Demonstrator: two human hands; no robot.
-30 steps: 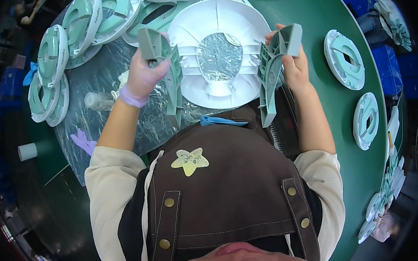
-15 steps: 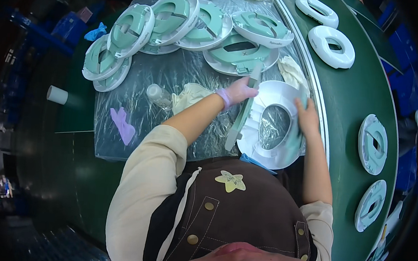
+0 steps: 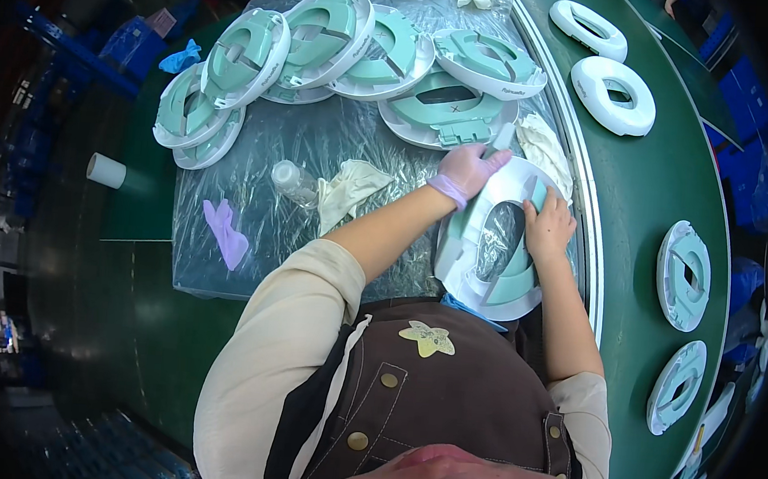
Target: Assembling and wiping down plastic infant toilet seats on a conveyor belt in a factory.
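Note:
In front of me a white oval ring-shaped shell (image 3: 515, 179), shaped like a small toilet seat, lies on the plastic-covered table. My left hand (image 3: 467, 174), in a purple glove, grips a long curved grey-green panel (image 3: 465, 232) over the shell's left side. A second curved panel (image 3: 515, 280), pale green, lies along the shell's right side. My bare right hand (image 3: 550, 226) is closed around that panel's upper part, thumb on the inner edge. Whether either panel is seated in the shell, I cannot tell. By the shell's near edge is something blue (image 3: 472, 311), partly hidden.
Several white-and-green oval seats (image 3: 245, 56) lean and overlap along the table's far side. A clear bottle (image 3: 294, 182), a white cloth (image 3: 350, 188) and a purple glove (image 3: 225, 233) lie to the left. Beyond a metal rail (image 3: 577, 177), a green conveyor (image 3: 636, 195) carries more seats.
The left hand has moved right with its panel, from beside the shell to over its left side. The right hand has shifted inward, and its panel now lies on the shell's right side.

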